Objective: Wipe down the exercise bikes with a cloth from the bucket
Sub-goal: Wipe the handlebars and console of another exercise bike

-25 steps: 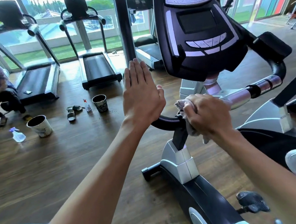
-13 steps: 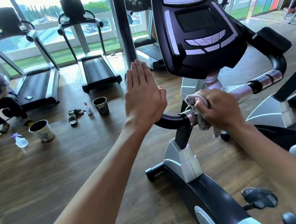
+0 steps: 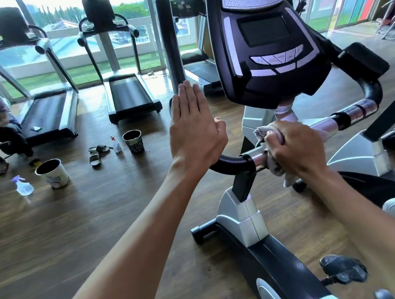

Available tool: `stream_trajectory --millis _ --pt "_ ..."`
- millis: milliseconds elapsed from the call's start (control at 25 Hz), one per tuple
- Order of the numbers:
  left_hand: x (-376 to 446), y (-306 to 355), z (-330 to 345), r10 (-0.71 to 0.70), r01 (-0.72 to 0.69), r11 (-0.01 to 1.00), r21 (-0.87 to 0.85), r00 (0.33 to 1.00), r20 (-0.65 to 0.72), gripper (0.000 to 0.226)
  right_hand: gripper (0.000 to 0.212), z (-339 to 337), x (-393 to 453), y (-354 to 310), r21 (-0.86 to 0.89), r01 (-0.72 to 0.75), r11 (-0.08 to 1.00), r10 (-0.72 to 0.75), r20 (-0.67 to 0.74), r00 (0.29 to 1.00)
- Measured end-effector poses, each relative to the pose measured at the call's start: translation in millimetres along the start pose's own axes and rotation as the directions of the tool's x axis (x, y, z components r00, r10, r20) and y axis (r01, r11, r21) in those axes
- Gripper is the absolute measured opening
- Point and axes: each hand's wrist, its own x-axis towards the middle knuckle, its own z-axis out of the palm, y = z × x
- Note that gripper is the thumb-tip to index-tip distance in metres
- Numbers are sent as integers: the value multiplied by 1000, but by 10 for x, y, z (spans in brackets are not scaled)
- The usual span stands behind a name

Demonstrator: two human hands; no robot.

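The right hand has its fingers curled down over a pale grey-pink cloth, clamping it round the chrome section of the handlebar. The cloth is bunched and creased; one crumpled end sticks out at the hand's 10 o'clock, and a limp tail hangs below the bar at 7 o'clock. The left hand stands flat and upright, its fingers straight and pressed together, pointing to 12 o'clock, with its heel against the black foam bend of the bar. The exercise bike is silver and black, its dark console at the hands' 12 o'clock. On the wood floor at 9 o'clock stand two buckets, with a spray bottle beside the nearer one.
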Motion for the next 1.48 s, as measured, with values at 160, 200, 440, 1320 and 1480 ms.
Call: stream_trajectory --millis 160,200,440,1320,1480 --pt "98 -140 -167 25 -27 997 -78 999 -25 59 40 27 -86 -594 -129 170 977 -141 209 968" --pt "119 -194 -214 50 -52 996 -72 998 -35 55 39 43 -80 -724 -171 190 967 -146 240 960" --pt "120 -236 -110 66 -69 987 -143 997 -27 60 39 103 -437 -837 -146 245 958 -236 81 968" --pt "78 -167 5 52 -53 993 -109 999 -12 57 44 87 -60 -802 -25 196 980 -182 276 944" --pt "72 -182 11 87 -91 988 -125 995 -38 57 52 191 -397 -696 68 332 941 -335 47 941"
